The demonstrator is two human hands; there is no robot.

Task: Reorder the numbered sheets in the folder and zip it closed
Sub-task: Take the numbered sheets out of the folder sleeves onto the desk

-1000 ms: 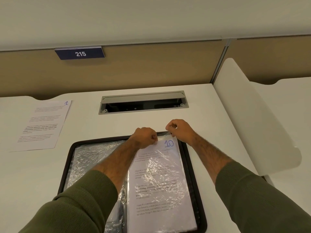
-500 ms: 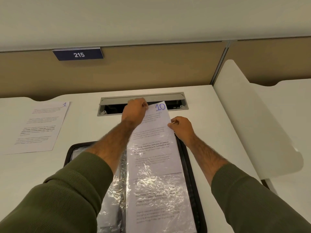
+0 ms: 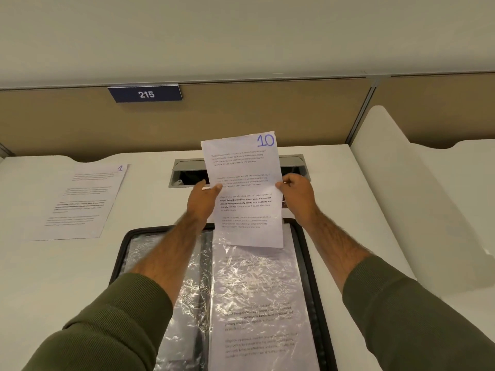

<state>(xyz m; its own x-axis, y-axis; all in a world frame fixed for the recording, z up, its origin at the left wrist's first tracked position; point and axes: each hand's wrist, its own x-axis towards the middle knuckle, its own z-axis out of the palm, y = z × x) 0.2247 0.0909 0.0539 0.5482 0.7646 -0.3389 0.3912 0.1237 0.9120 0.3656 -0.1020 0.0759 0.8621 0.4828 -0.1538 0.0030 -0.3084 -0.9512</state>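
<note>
While the frame's bottom edge cuts off the folder [image 3: 308,277] and both forearms, other bits are hard to read too: the folder's near half is out of view, its zip can't be made out, and glare on the crinkled plastic sleeves [image 3: 257,290] blurs most print on the page inside the R one. Sheet 10 [image 3: 245,188] is held up in the air, roughly upright, over the folder's far edge & in front of the cable hatch [image 3: 187,167], hiding the hatch's middle; its bottom edge hangs just over the R sleeve, can't tell if touching. L hand [image 3: 202,200] pinches the sheet's L edge, thumb on the front, other fingers behind & hidden. R hand [image 3: 297,194] pinches the R edge the same way, thumb tip on the paper, fingers curled behind. Folder lies open & flat on a white desk [image 3: 40,277], black rim showing. Tan partition [image 3: 267,113] runs along the back w/ pale wall above; a white curved divider [image 3: 401,196] stands at R. Green sleeves [image 3: 107,330] cover the arms. Navy sign [image 3: 146,94] on the partition reads "215" in white. Held sheet has "10" handwritten in blue, top R corner; bold typed line incl. "community bonds", rest too small. Sheet 1 [image 3: 83,199] lies flat at desk L, well apart from the folder, "1" handwritten top R.
</note>
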